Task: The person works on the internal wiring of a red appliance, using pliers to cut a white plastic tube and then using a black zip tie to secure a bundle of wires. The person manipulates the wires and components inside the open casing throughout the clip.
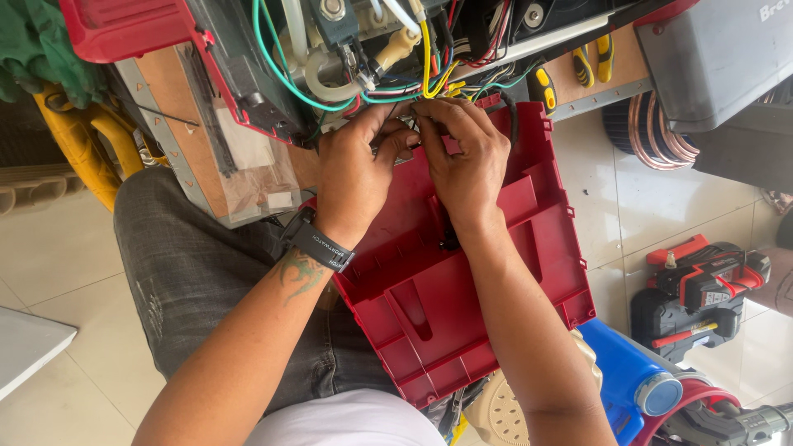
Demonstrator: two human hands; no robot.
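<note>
My left hand [357, 169] and my right hand [462, 153] meet at the edge of an opened machine, fingertips pinched together on thin wires [413, 116] from a bundle of green, yellow, red and black leads [429, 78]. A black watch band sits on my left wrist. Under both hands a red plastic housing panel [462, 306] rests across my lap, hollow side up. The exact wire end between the fingers is hidden by them.
The opened machine [273, 58] with hoses and valves lies on a wooden board. Yellow-handled pliers [591, 62] lie at the top right. A copper coil [652, 132], a red and black power tool [702, 285] and a blue container [628, 380] stand on the tiled floor.
</note>
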